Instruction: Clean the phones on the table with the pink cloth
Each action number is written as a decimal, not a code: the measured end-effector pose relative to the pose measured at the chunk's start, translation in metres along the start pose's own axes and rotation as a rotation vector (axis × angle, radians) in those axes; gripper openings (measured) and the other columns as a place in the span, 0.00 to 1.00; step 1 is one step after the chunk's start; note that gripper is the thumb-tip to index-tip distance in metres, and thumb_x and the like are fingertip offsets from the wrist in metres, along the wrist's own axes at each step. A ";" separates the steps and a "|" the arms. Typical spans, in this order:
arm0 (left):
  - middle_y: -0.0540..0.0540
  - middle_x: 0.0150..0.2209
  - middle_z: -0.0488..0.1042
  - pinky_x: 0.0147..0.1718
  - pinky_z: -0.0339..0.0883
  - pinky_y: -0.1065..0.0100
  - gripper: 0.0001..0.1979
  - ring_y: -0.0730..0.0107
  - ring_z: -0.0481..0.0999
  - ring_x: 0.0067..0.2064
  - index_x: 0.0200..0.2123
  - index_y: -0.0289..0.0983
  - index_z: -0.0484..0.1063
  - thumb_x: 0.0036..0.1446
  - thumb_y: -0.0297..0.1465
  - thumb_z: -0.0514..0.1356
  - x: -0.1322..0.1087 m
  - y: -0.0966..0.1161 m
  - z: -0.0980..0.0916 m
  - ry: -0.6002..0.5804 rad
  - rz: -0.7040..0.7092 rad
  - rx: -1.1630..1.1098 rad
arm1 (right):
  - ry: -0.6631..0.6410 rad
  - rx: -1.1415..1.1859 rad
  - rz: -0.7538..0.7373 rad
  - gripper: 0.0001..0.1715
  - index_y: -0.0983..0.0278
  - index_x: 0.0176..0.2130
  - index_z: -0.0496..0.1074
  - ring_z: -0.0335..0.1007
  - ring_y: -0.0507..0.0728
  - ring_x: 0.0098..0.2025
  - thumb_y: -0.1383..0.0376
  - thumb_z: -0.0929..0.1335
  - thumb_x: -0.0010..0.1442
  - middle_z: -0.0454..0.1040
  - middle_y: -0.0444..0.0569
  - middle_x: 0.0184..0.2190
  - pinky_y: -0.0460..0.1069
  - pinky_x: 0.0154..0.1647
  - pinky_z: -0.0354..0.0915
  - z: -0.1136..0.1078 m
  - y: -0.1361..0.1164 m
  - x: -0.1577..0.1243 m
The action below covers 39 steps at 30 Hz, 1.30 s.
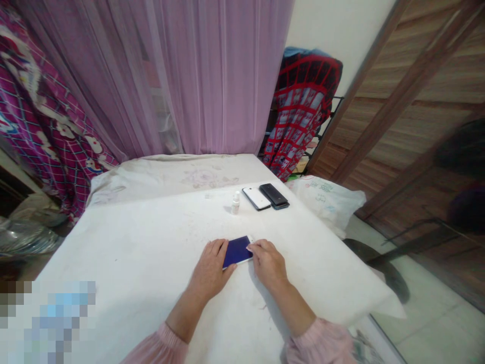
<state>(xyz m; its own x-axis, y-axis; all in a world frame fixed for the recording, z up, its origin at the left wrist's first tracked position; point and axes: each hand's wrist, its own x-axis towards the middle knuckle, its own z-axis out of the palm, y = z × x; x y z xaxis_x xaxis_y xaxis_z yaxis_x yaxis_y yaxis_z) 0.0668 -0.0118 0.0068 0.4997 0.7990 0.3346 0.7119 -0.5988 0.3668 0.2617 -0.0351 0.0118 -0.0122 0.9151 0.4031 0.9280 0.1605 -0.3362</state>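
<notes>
A smartphone with a glowing dark blue screen [237, 252] lies flat on the white tabletop [147, 253], held between my two hands. The fingers of my left hand [210, 269] lie over its left edge, and the fingertips of my right hand [267, 262] press on its right edge. Farther back, a white smartphone [256, 198] lies beside a black smartphone [274, 196], their long sides almost touching. To their left stands a small clear dropper bottle [235, 203] with a white cap. Both hands are well apart from these three things.
A white cushion [326, 202] lies beyond the table's right edge, and a white padded surface [170, 177] lies behind it. Lilac curtains [212, 76] hang at the back. A pink checked cloth [45, 126] hangs at the left, and a wooden door [401, 101] stands at the right.
</notes>
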 end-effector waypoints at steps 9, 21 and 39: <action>0.36 0.55 0.66 0.57 0.57 0.45 0.26 0.50 0.65 0.56 0.58 0.34 0.59 0.59 0.38 0.57 0.001 0.000 0.000 0.013 -0.008 -0.007 | -0.022 -0.079 0.024 0.16 0.55 0.38 0.78 0.67 0.55 0.40 0.72 0.64 0.59 0.74 0.45 0.36 0.45 0.36 0.63 0.012 -0.004 0.033; 0.35 0.56 0.66 0.58 0.57 0.45 0.28 0.50 0.64 0.58 0.59 0.35 0.58 0.59 0.39 0.57 0.001 0.002 -0.002 -0.013 -0.028 -0.019 | 0.009 -0.009 -0.013 0.19 0.56 0.39 0.78 0.68 0.55 0.39 0.73 0.62 0.59 0.75 0.46 0.36 0.46 0.38 0.65 0.000 -0.001 -0.004; 0.35 0.56 0.66 0.59 0.56 0.46 0.27 0.50 0.64 0.58 0.58 0.33 0.60 0.58 0.38 0.58 0.002 0.005 -0.004 -0.019 -0.038 -0.026 | -0.006 -0.013 -0.018 0.18 0.58 0.39 0.78 0.68 0.55 0.39 0.74 0.63 0.58 0.75 0.46 0.36 0.46 0.38 0.64 -0.003 0.001 -0.009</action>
<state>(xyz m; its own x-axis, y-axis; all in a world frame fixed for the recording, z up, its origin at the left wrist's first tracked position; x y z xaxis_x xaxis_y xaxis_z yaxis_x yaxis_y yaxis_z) 0.0688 -0.0133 0.0129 0.4817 0.8219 0.3040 0.7177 -0.5691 0.4014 0.2636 -0.0441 0.0111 -0.0314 0.9144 0.4036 0.9322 0.1725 -0.3182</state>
